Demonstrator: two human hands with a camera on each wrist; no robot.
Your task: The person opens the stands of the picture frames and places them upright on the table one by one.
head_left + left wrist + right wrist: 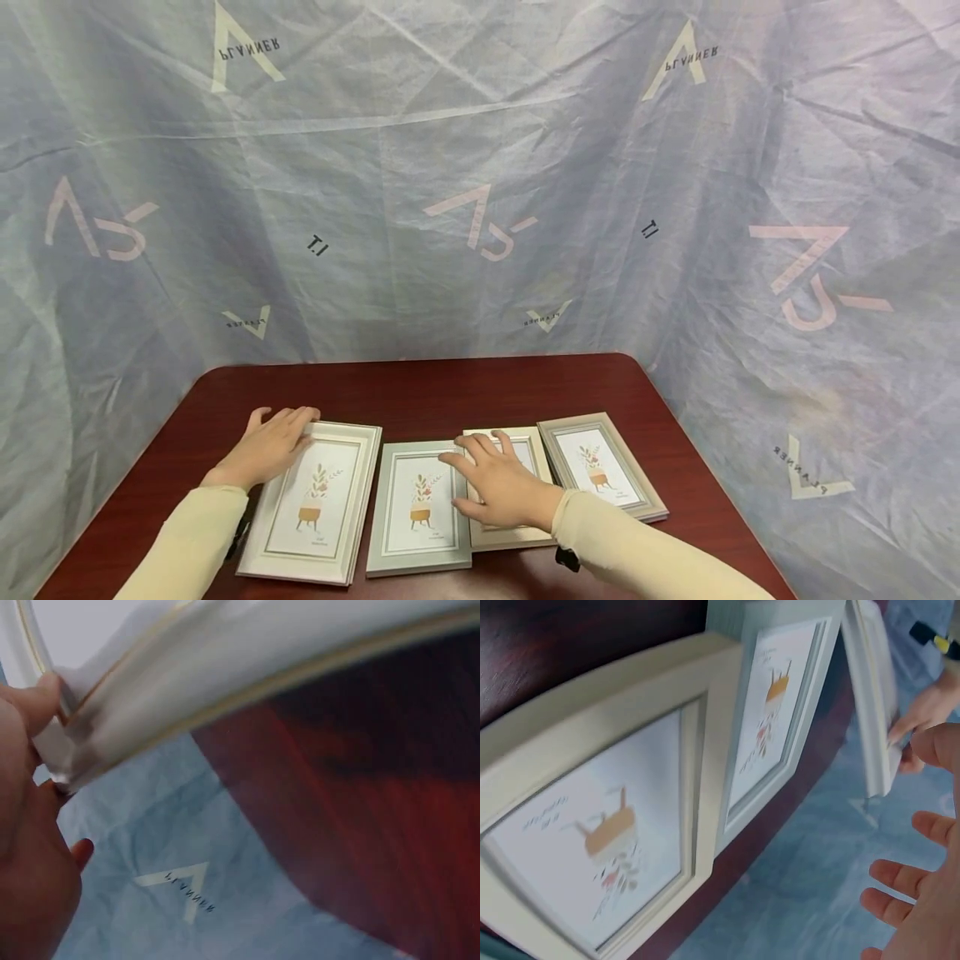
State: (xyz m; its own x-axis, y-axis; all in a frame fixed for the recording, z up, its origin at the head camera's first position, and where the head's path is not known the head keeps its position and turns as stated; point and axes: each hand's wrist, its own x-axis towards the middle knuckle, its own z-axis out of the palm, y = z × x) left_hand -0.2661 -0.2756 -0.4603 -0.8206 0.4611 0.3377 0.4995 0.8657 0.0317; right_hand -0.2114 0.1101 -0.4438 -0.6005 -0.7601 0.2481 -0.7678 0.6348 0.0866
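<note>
On the left, a white picture frame [360, 500] with a plant print has my left hand [266, 450] at its far left corner. In the left wrist view the thumb [46, 697] lies on the front of that frame and other fingers go behind its edge, pinching the corner. My right hand [504, 486] is over a cream picture frame [517, 537], hiding much of its print. Its fingers are spread and hold nothing in the right wrist view. Left of it lies a light blue-grey picture frame [380, 517], close beside the cream one.
A beige-grey picture frame [637, 492] lies slanted at the right of the row. All are on a dark red table [420, 392] with rounded far corners. A grey printed cloth [420, 275] hangs behind the table and along both sides.
</note>
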